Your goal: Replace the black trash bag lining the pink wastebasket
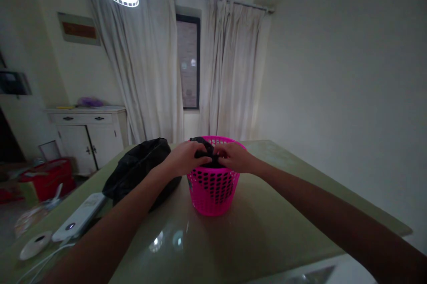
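In the head view, a bright pink, round plastic basket with a perforated wall (213,202) stands upright on a pale green, glossy counter (276,239). Thin black plastic sheeting (202,142) lies inside the basket, rises to its rim at the far left and shows dark through the holes. The person's two hands meet over the basket's mouth: the left hand (188,157) comes in from the basket's left, the right hand (236,157) from its right. Thumb and fingers of each are drawn narrow and appear to pinch the black sheeting, though the fingertips are dim and the exact grip is hard to make out.

Just left of the basket, a larger crumpled black plastic bag (142,159) rests on the counter, partly behind the left forearm. Farther left of the basket and nearer the person lie a long white box-like device (80,218), a small white oval object (36,245) and a thin white cable (46,259). Well behind the basket hang pale, floor-length curtains (153,62) beside a narrow dark-framed window (187,62).
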A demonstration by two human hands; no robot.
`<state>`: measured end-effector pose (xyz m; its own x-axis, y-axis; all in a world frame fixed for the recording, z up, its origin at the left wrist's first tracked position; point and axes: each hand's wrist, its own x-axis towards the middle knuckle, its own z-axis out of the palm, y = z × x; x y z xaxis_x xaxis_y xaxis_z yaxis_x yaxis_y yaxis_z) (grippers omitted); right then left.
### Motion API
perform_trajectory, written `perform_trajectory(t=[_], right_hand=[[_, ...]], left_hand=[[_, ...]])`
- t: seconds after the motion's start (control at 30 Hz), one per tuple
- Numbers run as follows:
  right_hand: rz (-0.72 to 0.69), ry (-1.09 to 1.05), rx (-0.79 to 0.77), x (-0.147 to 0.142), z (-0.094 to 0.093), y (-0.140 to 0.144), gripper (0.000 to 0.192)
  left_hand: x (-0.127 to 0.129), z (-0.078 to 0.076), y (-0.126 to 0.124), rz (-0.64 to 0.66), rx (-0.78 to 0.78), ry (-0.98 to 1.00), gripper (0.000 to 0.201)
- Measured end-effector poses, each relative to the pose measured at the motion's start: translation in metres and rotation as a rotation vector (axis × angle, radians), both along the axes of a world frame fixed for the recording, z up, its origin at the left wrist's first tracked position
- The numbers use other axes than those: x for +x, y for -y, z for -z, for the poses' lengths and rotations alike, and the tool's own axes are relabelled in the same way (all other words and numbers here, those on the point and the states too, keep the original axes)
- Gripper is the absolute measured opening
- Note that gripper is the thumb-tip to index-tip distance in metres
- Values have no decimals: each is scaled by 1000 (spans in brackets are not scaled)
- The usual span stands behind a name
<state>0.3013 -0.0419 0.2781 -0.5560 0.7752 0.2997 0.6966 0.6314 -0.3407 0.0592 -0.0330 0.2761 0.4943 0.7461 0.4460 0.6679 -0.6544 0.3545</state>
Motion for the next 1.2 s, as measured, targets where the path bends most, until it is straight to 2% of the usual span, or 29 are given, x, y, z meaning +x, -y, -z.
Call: perform_trajectory(t=[0.07,0.13,0.2,0.27,0.33,0.47,0.53,0.6,0.77,0.83,0.97,1.07,1.2], right_hand=[[24,36,-22,4,-1,2,13],[76,75,-39,9,-3,3,8],[118,105,-34,12,-6,3,7],[135,105,-15,12,-7,1,11],[97,26,-79,8,-4,-2,14],[-110,-188,-307,-3,7,-9,8],[-140,-201,-269,-3,10,-10,15],[-103,-151,-186,3,9,-10,18],[-33,-44,-101,23,-1,-6,11],[-84,-151,-154,20,1,-6,10],[-248,-491,-351,2,10,-5,33],[-307,-571,-397,3,12,1,35],[-285,-630,-455,25,12,7,35]], left_hand=[[-2,-3,-4,-68,-1,-1,22],[-8,-3,-9,-109,34,81,17],[-13,-1,-13,-100,111,142,16],[-11,1,-13,-72,162,122,22],[-4,1,-9,-63,163,32,23],[7,-2,-2,-56,193,-34,13],[3,-4,-3,2,189,24,14],[-8,-4,-9,32,169,109,16],[-31,8,-24,-75,114,274,23],[-27,12,-22,-62,154,297,22],[-10,10,-9,-42,260,363,19],[-13,8,-9,-76,158,427,23],[-29,17,-21,-88,-12,580,36]])
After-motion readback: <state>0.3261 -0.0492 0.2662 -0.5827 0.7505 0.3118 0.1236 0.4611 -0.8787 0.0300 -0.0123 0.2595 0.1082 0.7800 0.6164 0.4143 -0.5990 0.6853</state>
